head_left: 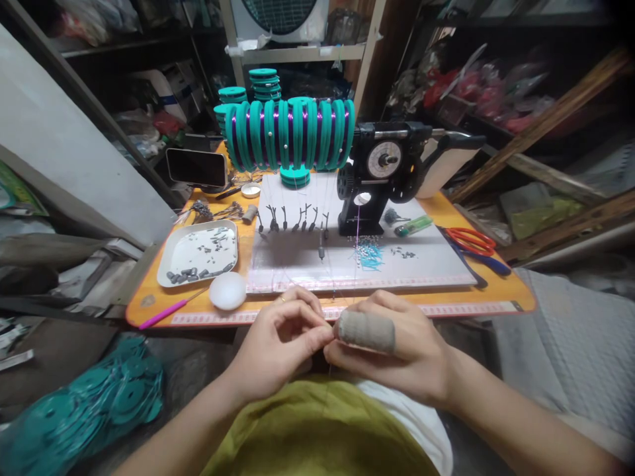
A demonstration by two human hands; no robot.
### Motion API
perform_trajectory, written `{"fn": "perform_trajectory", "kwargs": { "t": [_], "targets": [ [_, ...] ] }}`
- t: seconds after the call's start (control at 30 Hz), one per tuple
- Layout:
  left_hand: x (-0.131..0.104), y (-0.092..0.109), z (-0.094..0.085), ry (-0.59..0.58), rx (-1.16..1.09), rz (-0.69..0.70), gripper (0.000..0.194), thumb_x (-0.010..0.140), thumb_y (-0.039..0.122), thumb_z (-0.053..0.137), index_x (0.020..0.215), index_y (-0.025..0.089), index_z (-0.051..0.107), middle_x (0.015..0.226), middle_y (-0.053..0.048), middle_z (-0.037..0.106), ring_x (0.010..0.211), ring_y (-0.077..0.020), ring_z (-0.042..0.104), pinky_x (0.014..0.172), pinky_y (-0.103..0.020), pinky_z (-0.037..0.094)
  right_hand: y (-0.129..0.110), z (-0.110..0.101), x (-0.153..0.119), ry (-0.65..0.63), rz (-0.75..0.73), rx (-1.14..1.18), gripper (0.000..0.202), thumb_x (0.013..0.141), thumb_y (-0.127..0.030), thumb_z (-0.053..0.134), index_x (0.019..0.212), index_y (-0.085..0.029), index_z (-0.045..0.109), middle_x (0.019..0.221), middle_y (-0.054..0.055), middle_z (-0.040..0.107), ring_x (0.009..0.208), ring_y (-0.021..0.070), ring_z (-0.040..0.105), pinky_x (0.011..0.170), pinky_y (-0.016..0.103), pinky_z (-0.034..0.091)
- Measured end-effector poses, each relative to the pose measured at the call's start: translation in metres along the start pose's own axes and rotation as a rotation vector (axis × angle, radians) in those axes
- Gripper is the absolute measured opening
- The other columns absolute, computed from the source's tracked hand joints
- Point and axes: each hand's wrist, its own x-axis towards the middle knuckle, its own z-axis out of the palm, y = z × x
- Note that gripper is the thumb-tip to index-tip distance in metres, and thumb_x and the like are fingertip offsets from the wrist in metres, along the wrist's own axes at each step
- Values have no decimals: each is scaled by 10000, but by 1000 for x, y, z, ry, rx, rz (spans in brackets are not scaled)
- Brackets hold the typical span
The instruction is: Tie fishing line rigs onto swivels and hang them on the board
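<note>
At the table's front edge, my left hand is closed in a pinch, thumb against the fingertips. My right hand meets it there, also pinching, with a grey wrap around one finger. A fine line runs down to the fingertips, and both hands seem to grip it; the exact hold is too small to see. Just beyond, a dark weight hangs over the white board. Behind it are a row of teal spools wound with purple line and several dark forked pieces.
A white tray of grey cylinders, a white round dish and a pink-handled hook lie left. Right are a black winding machine, blue strands and red-handled scissors. A measuring tape edges the table.
</note>
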Motion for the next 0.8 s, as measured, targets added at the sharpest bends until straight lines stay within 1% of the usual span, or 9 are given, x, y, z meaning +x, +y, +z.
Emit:
{"fn": "perform_trajectory", "kwargs": {
  "t": [0.1,0.2,0.3,0.37,0.43,0.5,0.63,0.7,0.8],
  "targets": [
    [-4,-2,0,131,587,450,100,843,122,637,756,161,669,882,-64,562,832,-171,588,717,-269,495,-1,1,-2,6,87,84,76,927,-179,612,938,-222,674,790,11,669,657,134,621,572,267,488],
    [-8,-10,2,223,978,869,152,837,0,597,888,136,643,866,-67,582,811,-162,602,725,-268,524,0,4,4,99,171,127,157,945,-144,562,934,-209,704,848,37,626,711,134,634,598,235,505],
    [-8,-18,2,189,1189,1105,176,822,-25,619,964,79,629,924,-126,662,842,-196,643,735,-305,539,4,8,15,123,279,172,131,932,-141,596,871,-181,705,783,17,580,668,114,609,599,216,498],
    [-7,-19,1,95,1183,1130,188,817,-32,609,967,80,628,946,-144,699,841,-210,667,711,-319,534,6,10,19,103,295,152,105,916,-137,628,856,-178,704,748,4,567,651,108,598,605,213,494],
    [-6,-15,0,43,974,928,149,833,-8,593,898,122,628,912,-112,708,809,-190,671,683,-294,521,8,11,18,121,264,113,90,913,-117,620,915,-172,692,767,11,585,650,107,591,612,214,496],
    [-8,-10,0,34,588,528,102,858,84,611,781,152,613,860,-75,686,794,-167,655,685,-264,510,8,9,13,124,187,137,142,918,-103,568,1019,-165,646,879,54,633,737,136,620,667,247,524],
    [-11,-4,1,9,-185,-122,252,783,317,745,692,149,581,762,-36,616,705,-134,584,642,-228,455,3,2,4,-100,145,324,69,903,-163,582,952,-205,606,789,-4,643,687,133,622,628,239,525],
    [-11,-5,3,2,-363,-252,297,725,335,795,685,139,574,674,-6,554,634,-100,522,615,-203,414,0,0,3,-141,233,356,32,887,-181,628,901,-207,616,673,-42,610,558,104,568,538,214,490],
    [-10,-6,3,-30,-395,-256,306,729,339,790,670,135,570,661,5,517,613,-83,477,607,-193,396,-1,-2,3,-153,261,374,24,874,-202,660,883,-187,643,698,-18,643,560,108,577,533,223,491]
  ]
}}
